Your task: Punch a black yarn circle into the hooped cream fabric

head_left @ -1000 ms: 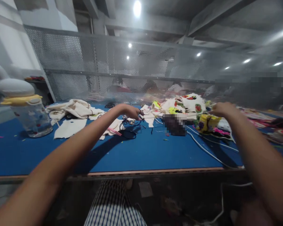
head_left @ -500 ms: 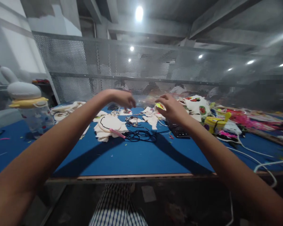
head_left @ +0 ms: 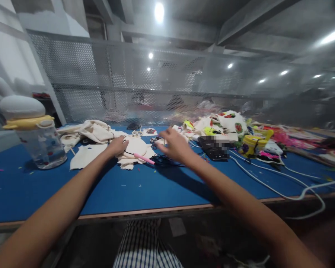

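My left hand point(head_left: 117, 146) is at the left edge of a round embroidery hoop point(head_left: 136, 145) with cream cloth stretched in it, its fingers curled over the rim. A line of black yarn runs across the cloth. A pink punch needle point(head_left: 144, 159) lies at the hoop's front right edge, beside a loose tangle of dark yarn point(head_left: 164, 160). Just above that tangle, my right hand point(head_left: 174, 144) hovers with thumb and fingers apart, holding nothing I can see. It partly hides the yarn and the scraps behind.
Cream cloth pieces point(head_left: 93, 132) lie at left, near a bottle with a rabbit-shaped lid point(head_left: 41, 143). A black phone-like device point(head_left: 213, 148), a yellow tub point(head_left: 251, 145), white cables point(head_left: 257, 180) and a heap of embroidered pieces point(head_left: 229, 123) are at right. Perforated panels point(head_left: 145, 82) stand behind.
Both hands have come down from above the table. The left has reached the hoop's left edge; the right has lowered over the dark yarn. The view has shifted slightly.
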A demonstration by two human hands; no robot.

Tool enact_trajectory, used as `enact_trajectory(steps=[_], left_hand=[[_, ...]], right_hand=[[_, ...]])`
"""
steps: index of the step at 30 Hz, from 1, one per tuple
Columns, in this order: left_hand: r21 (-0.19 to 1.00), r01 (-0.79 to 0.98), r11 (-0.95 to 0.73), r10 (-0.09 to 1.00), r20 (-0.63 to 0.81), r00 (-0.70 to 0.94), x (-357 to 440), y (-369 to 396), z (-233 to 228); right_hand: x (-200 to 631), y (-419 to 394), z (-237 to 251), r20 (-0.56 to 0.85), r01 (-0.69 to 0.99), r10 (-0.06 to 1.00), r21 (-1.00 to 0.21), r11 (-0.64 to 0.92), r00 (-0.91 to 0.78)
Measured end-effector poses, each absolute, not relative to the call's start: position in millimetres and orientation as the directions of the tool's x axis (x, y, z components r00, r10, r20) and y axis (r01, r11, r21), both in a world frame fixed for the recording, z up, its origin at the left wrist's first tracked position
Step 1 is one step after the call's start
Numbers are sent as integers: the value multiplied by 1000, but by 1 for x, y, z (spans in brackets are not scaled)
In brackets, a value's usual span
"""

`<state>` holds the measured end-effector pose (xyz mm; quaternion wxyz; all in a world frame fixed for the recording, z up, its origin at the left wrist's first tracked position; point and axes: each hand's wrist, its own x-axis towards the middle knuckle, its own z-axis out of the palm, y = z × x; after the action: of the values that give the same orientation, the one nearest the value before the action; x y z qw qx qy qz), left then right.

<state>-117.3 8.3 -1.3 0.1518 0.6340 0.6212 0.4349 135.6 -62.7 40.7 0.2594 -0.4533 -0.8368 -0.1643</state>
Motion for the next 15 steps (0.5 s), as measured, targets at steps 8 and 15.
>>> enact_trajectory(steps=[8, 15], left_hand=[[400, 913, -76, 935, 347, -74, -98, 2, -4], [488, 863, -130, 928, 366, -68, -65, -11, -6]], right_hand=[[286, 2, 38, 294, 915, 882, -282, -287, 367], [287, 5, 21, 233, 878, 860, -281, -387, 453]])
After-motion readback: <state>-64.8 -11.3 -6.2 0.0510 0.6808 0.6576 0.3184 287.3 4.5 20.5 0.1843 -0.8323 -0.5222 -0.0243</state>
